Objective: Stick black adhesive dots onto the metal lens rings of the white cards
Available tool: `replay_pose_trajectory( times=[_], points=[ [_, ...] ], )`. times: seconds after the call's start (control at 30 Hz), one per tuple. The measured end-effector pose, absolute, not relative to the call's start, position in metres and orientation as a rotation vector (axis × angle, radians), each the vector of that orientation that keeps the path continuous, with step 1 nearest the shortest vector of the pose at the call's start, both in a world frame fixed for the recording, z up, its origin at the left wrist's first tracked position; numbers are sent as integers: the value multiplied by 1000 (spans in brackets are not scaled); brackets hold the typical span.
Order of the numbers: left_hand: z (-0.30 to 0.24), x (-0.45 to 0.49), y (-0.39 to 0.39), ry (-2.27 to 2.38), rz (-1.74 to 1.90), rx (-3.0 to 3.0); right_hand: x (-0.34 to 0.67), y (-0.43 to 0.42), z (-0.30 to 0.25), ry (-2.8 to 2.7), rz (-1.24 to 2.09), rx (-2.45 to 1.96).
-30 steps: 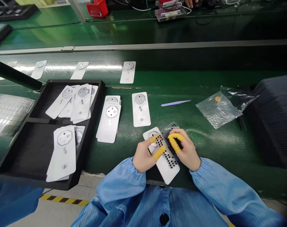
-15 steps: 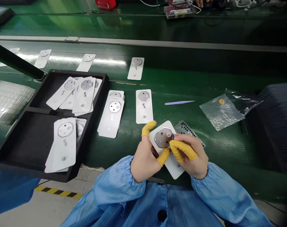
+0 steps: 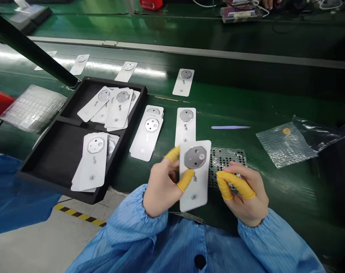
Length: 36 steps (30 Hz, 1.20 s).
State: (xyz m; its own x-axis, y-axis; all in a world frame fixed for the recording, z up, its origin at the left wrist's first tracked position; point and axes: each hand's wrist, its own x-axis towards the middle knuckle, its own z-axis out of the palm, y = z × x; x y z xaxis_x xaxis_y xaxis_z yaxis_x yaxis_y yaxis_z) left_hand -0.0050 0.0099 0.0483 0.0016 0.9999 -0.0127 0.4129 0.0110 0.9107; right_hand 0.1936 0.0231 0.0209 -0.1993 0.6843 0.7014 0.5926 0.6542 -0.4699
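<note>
My left hand, with yellow finger cots on thumb and finger, grips a white rectangular panel by its left edge. The panel is raised and bears a grey octagonal plate with small holes and a pale round spot. My right hand, also in yellow finger cots, is closed in a pinch to the right of the panel, apart from it. Whatever its fingertips hold, if anything, cannot be made out. Behind and partly under that hand lies a clear sheet dotted with black rounds.
Purple tweezers and a bubble-wrap bag lie farther back on the green bench. More white panels are stacked left of my hands. A black two-part tray also holds panels, with clear plastic trays beside it.
My right hand has drawn away from the panel toward the right, over the dotted sheet. My left hand has turned the panel from slanted to nearly upright. The view has swung left.
</note>
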Motion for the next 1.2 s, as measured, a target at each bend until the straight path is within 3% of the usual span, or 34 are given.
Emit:
replay_pose_trajectory(
  times=[0.3, 0.57, 0.77, 1.2],
  points=[
    [59, 29, -2, 1399, 902, 1634, 200, 7, 6, -1925, 228, -1028],
    [58, 33, -3, 1327, 979, 1590, 204, 3, 24, -1972, 409, -1009],
    [62, 32, -2, 1288, 1114, 1546, 200, 5, 21, -2090, 92, -813],
    [58, 34, -2, 1364, 1041, 1616, 197, 2, 23, -2173, -40, -993]
  ],
)
